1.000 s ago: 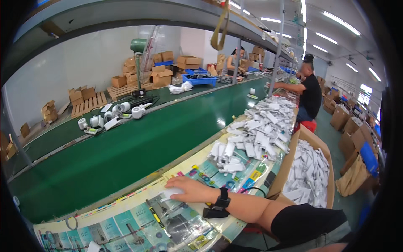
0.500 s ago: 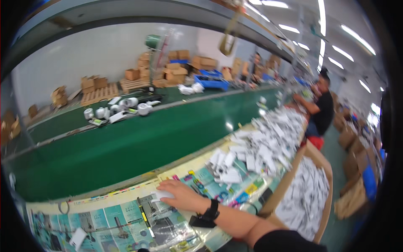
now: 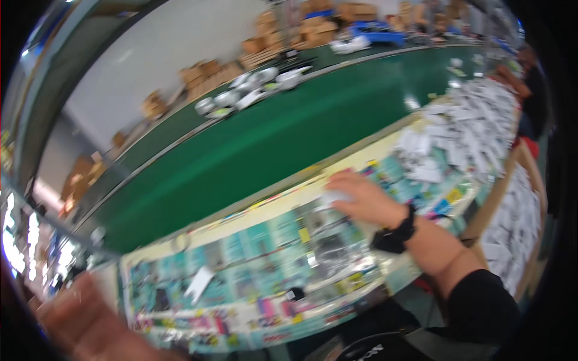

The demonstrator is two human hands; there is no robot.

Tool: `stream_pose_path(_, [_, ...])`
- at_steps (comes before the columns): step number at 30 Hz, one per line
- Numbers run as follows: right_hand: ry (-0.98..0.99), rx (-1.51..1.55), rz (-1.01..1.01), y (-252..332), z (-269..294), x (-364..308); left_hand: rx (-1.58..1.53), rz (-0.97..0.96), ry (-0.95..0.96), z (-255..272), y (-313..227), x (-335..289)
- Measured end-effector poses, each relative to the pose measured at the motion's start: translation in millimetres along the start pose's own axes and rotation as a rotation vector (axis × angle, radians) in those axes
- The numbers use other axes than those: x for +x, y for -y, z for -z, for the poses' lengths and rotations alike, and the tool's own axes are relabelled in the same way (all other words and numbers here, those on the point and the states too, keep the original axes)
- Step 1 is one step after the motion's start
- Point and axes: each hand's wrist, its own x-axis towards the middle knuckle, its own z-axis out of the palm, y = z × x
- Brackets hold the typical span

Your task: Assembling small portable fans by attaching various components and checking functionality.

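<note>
Our right hand (image 3: 368,200) grips a part (image 3: 335,196); a pile (image 3: 466,129) remains far right; whether our left hand (image 3: 90,322) is open, we cannot tell.

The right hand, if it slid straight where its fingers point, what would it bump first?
The right hand partly covers a white piece; straight on, it would probably meet the bench's pale edge strip first, but blur makes depth unclear.

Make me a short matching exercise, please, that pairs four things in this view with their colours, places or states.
1. Right hand
2. Left hand
3. Conveyor belt
4. Loose white part

A. green
B. lying on the printed sheet
C. holding a white piece
D. blurred, at the picture's lower left

Pairs: 1-C, 2-D, 3-A, 4-B
</note>
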Motion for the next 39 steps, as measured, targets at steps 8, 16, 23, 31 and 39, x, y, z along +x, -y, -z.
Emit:
stream_pose_path(8, [0.035, 0.127, -0.105, 1.0, 1.3, 4.8, 1.67, 0.589, 0.359, 102.1, 105.1, -142.7])
stream_pose_path(16, [0.056, 0.132, -0.124, 3.4, -2.2, 12.5, 1.461, 0.7, 0.627, 76.6, 121.1, -158.4])
stream_pose_path(23, [-0.027, 0.161, -0.163, 8.7, 20.2, 13.3, 1.266, 0.72, 0.596, 19.4, 166.8, -115.9])
stream_pose_path(31, [0.133, -0.38, -0.125, -24.2, 83.4, -2.9, 1.204, 0.894, 0.404, 80.6, 166.4, -132.9])
stream_pose_path(39, [-0.092, -0.696, -1.127, -130.6, 221.5, -90.8, 1.12, 0.711, 0.53, 57.9, 162.8, -117.1])
